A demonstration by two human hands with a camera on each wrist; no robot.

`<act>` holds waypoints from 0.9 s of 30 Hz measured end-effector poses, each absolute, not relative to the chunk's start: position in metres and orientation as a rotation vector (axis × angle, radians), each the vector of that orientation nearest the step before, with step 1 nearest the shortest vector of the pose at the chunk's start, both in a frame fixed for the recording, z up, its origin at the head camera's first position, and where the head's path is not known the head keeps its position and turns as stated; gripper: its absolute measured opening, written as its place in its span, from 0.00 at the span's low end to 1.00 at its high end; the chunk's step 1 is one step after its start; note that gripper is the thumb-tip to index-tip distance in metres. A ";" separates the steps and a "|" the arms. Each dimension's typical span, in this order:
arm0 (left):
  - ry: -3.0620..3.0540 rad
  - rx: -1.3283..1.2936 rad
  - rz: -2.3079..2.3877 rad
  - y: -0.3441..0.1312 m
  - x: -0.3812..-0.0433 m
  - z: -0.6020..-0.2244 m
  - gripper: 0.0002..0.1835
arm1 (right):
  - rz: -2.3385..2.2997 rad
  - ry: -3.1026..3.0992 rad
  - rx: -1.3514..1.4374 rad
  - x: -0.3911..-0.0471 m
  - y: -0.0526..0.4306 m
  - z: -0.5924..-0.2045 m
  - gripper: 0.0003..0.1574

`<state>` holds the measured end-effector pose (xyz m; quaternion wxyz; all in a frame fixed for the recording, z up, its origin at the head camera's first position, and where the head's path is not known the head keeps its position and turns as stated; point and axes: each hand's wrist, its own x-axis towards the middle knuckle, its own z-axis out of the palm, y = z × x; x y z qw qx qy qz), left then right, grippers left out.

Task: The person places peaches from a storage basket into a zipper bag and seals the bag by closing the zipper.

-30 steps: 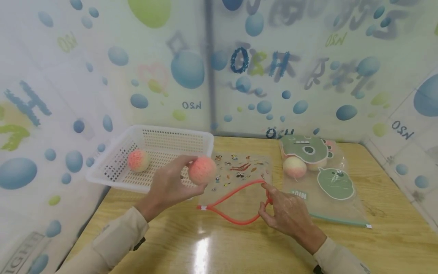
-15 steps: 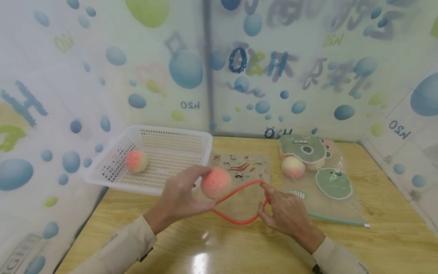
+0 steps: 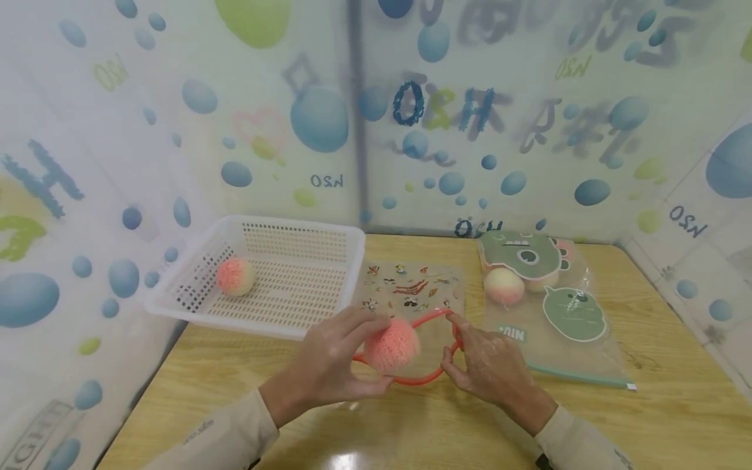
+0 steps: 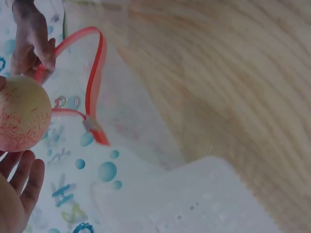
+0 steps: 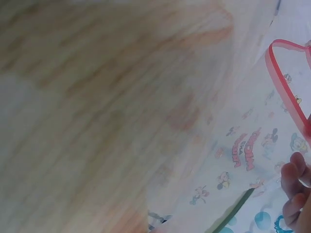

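My left hand (image 3: 331, 362) grips a round pink-and-cream peach (image 3: 392, 346) between fingers and thumb. The peach is over the mouth of a clear cartoon-printed zip bag (image 3: 411, 287); how deep it sits, I cannot tell. In the left wrist view the peach (image 4: 22, 114) shows its cream side with pink speckles. The bag's red zip edge (image 4: 96, 73) is spread into a loop, with a slider at its end. My right hand (image 3: 496, 362) pinches the right end of this red edge between thumb and fingers. In the right wrist view, the right hand's fingers (image 5: 291, 184) show only partly.
A white perforated basket (image 3: 294, 228) stands at the back left, with another peach (image 3: 235, 277) inside. To the right lies a clear bag with green cartoon prints (image 3: 574, 316) and a green zip edge, with peaches in it. Patterned curtains (image 3: 264, 130) surround the wooden table (image 3: 658, 431).
My left hand has carried the peach right and toward me, from beside the basket to the bag's mouth. My right hand stays on the red edge.
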<state>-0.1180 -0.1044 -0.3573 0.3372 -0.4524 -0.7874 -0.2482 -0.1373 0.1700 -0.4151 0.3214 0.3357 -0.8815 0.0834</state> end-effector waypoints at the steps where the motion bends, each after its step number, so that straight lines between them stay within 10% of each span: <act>1: -2.057 -1.190 -0.638 -0.103 -0.117 -0.360 0.36 | 0.212 -2.314 0.881 -0.137 0.170 -0.416 0.35; 27: -2.120 -1.298 -0.214 -0.087 -0.119 -0.404 0.31 | 0.207 -2.269 0.891 -0.133 0.166 -0.422 0.35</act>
